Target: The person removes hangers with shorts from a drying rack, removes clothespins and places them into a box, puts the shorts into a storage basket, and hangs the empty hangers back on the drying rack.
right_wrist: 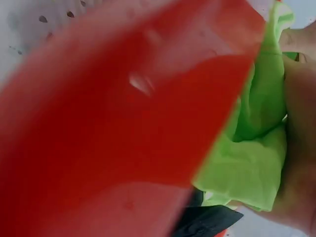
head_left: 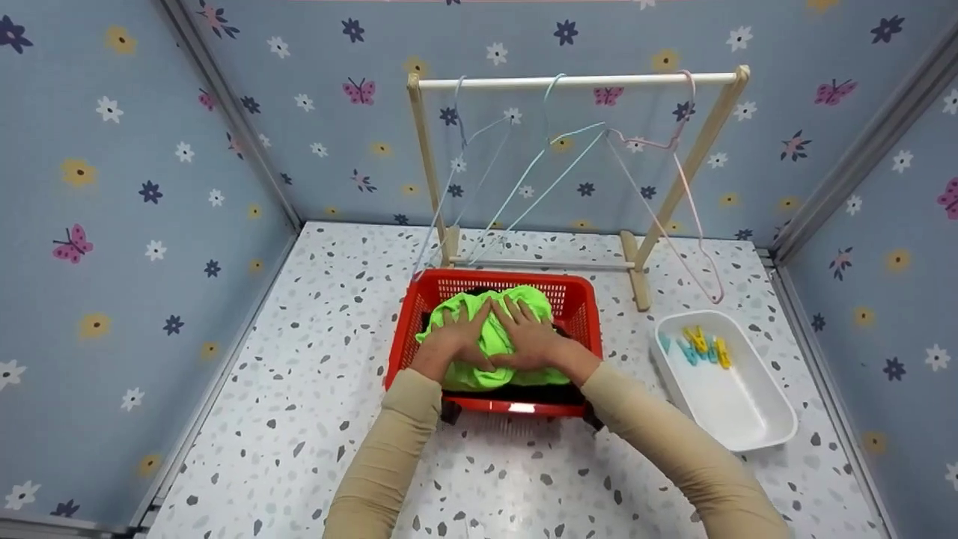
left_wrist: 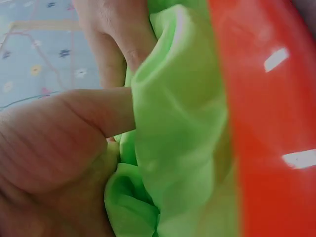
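Observation:
A bright green, crumpled piece of cloth (head_left: 479, 378) lies heaped in the red plastic basket (head_left: 498, 275). My left hand (head_left: 458, 340) rests on its left part with the fingers spread. On the right part lies my right hand (head_left: 533, 343), also with spread fingers, the two thumbs close together. Dark fabric (head_left: 550, 394) shows beneath and around the green cloth. In the left wrist view, folds of green cloth (left_wrist: 182, 128) bulge past the thumb. The basket's red side (right_wrist: 123, 123) fills much of the right wrist view, blurred, and hides part of the cloth.
Behind the basket stands a wooden rack with a white rail (head_left: 509, 82). A blue hanger (head_left: 458, 112), a teal hanger (head_left: 550, 112) and a pink hanger (head_left: 688, 187) hang there. At right, a white tray (head_left: 730, 404) holds several yellow and blue clips (head_left: 700, 340). Patterned panels enclose three sides.

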Demonstrator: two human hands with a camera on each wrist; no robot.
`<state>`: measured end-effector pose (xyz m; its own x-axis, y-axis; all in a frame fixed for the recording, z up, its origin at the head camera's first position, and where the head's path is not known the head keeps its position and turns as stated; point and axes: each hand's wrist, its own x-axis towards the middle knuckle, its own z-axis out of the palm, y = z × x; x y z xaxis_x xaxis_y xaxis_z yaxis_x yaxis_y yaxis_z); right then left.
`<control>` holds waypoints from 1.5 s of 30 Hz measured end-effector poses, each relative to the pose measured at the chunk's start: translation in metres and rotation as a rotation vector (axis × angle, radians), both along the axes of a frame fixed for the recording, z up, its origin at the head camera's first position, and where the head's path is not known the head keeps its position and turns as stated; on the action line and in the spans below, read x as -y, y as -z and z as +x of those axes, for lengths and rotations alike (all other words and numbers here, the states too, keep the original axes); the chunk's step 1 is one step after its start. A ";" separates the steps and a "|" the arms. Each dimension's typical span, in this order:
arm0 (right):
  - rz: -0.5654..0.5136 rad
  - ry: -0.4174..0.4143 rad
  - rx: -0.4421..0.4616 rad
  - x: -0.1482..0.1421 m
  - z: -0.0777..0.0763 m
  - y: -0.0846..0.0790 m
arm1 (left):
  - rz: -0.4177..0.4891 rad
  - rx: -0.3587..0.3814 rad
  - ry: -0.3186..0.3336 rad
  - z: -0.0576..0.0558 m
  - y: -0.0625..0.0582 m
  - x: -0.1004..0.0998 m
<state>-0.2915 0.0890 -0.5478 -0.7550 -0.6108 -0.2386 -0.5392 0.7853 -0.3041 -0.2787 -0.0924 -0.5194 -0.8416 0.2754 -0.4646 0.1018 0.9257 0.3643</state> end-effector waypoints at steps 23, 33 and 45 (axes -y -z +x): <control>0.159 -0.019 0.238 -0.004 -0.039 -0.013 | -0.093 0.206 0.190 -0.060 0.008 0.013; 0.239 -0.024 0.201 0.000 -0.031 0.000 | -0.235 0.060 0.165 -0.041 0.022 0.005; 0.236 -0.021 0.187 0.000 -0.030 -0.001 | -0.254 0.060 0.158 -0.039 0.020 0.000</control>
